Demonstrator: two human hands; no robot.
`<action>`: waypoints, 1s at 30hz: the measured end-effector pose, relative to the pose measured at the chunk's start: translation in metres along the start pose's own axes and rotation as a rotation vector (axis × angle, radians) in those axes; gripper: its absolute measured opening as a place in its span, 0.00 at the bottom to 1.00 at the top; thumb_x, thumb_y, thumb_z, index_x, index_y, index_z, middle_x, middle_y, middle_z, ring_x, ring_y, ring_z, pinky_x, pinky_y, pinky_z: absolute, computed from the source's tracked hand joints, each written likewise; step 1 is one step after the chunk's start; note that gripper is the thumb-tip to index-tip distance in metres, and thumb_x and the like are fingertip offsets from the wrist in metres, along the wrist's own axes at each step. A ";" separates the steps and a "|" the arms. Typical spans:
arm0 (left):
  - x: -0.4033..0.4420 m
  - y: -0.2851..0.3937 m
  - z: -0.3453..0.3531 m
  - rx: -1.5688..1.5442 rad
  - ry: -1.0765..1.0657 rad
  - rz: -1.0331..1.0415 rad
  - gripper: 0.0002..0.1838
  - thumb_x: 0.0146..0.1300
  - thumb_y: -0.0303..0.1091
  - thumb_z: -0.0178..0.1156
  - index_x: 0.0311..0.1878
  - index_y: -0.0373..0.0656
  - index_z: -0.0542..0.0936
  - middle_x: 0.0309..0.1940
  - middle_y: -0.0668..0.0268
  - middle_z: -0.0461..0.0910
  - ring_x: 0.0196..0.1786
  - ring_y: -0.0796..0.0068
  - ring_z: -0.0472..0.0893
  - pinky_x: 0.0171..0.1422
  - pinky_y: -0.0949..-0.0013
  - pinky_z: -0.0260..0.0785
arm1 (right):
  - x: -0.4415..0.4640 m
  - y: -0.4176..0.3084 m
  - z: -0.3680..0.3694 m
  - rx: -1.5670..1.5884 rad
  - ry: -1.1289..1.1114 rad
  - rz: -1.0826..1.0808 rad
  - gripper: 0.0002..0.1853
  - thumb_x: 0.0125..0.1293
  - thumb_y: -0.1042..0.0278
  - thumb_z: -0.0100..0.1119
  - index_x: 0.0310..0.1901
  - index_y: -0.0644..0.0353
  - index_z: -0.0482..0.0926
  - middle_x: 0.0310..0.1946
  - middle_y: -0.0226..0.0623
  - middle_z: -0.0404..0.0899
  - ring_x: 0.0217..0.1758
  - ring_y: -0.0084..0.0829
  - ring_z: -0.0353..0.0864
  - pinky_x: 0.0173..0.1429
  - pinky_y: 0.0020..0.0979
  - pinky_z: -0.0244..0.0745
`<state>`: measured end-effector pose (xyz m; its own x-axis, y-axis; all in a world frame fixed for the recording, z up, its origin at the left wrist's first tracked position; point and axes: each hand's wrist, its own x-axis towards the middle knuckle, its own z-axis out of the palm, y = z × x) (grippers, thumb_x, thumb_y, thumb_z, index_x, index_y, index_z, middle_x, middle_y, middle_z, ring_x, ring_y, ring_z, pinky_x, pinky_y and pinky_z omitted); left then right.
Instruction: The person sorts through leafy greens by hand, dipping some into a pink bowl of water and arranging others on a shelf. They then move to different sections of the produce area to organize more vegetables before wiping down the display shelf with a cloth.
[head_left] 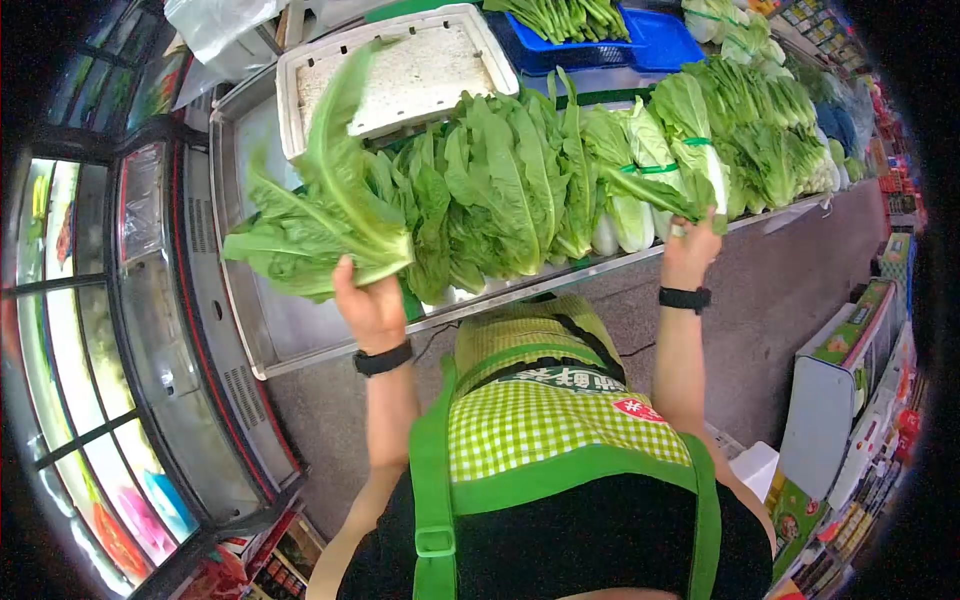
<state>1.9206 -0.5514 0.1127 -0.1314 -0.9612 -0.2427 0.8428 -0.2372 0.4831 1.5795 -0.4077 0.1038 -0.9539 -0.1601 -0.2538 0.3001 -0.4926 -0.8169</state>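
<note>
A head of leafy green lettuce is gripped near its pale base by my left hand, its leaves spreading up and to the left over the metal counter. My right hand pinches a single green leaf, which points left across the tied cabbages. Between my hands, more leafy lettuces stand packed in a row. Both my wrists carry black bands.
A white foam tray lies behind the lettuces, with blue baskets to its right. More greens line the counter's right part. The metal counter edge runs before me. Refrigerated cabinets stand left, shelves right.
</note>
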 end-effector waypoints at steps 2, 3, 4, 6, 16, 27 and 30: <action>0.003 0.018 -0.013 0.023 -0.002 -0.009 0.24 0.53 0.23 0.52 0.55 0.36 0.63 0.50 0.60 0.69 0.54 0.64 0.68 0.60 0.57 0.59 | 0.009 0.008 -0.022 -0.197 -0.106 -0.072 0.10 0.64 0.63 0.47 0.44 0.56 0.68 0.31 0.31 0.71 0.28 0.24 0.68 0.25 0.23 0.62; 0.008 0.020 -0.017 0.090 0.003 -0.005 0.24 0.53 0.24 0.53 0.55 0.37 0.63 0.50 0.60 0.69 0.54 0.64 0.68 0.60 0.57 0.59 | 0.006 0.009 -0.021 -0.383 -0.220 -0.159 0.10 0.65 0.62 0.47 0.45 0.56 0.68 0.32 0.31 0.71 0.28 0.22 0.68 0.25 0.23 0.62; 0.013 0.020 -0.018 0.152 0.000 0.002 0.23 0.53 0.24 0.53 0.55 0.38 0.64 0.50 0.59 0.69 0.53 0.64 0.68 0.60 0.58 0.60 | -0.004 0.013 -0.016 -0.208 -0.233 -0.012 0.12 0.65 0.58 0.48 0.44 0.56 0.68 0.32 0.29 0.71 0.29 0.19 0.67 0.25 0.22 0.61; 0.013 0.009 -0.026 0.283 0.037 0.028 0.24 0.52 0.23 0.54 0.54 0.38 0.64 0.49 0.60 0.69 0.52 0.65 0.69 0.58 0.59 0.62 | -0.013 0.033 -0.014 -0.195 -0.185 0.073 0.15 0.62 0.54 0.51 0.43 0.55 0.69 0.32 0.27 0.71 0.27 0.16 0.66 0.25 0.22 0.60; 0.023 -0.073 -0.099 0.987 -0.039 -0.204 0.37 0.46 0.28 0.65 0.56 0.28 0.55 0.48 0.56 0.70 0.46 0.68 0.72 0.47 0.71 0.68 | -0.071 0.129 -0.030 -0.944 -0.716 0.098 0.19 0.54 0.58 0.60 0.39 0.67 0.74 0.30 0.42 0.77 0.34 0.31 0.74 0.39 0.31 0.66; 0.020 -0.093 -0.125 0.978 0.140 -0.060 0.37 0.48 0.32 0.66 0.57 0.32 0.55 0.48 0.55 0.68 0.48 0.67 0.71 0.52 0.69 0.64 | -0.113 0.113 0.002 -1.573 -0.757 -0.311 0.55 0.39 0.54 0.70 0.62 0.67 0.43 0.47 0.57 0.62 0.47 0.53 0.68 0.49 0.41 0.68; 0.015 -0.088 -0.113 0.893 0.172 -0.130 0.33 0.48 0.32 0.66 0.54 0.34 0.59 0.46 0.56 0.69 0.46 0.67 0.72 0.51 0.69 0.65 | -0.116 0.118 0.010 -1.736 -0.852 -0.236 0.55 0.41 0.53 0.69 0.62 0.66 0.41 0.45 0.58 0.64 0.41 0.52 0.71 0.43 0.41 0.71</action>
<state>1.9034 -0.5290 -0.0282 -0.0574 -0.9020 -0.4278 0.1013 -0.4316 0.8964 1.7252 -0.4558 0.0424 -0.5558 -0.7962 -0.2390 -0.6522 0.5959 -0.4685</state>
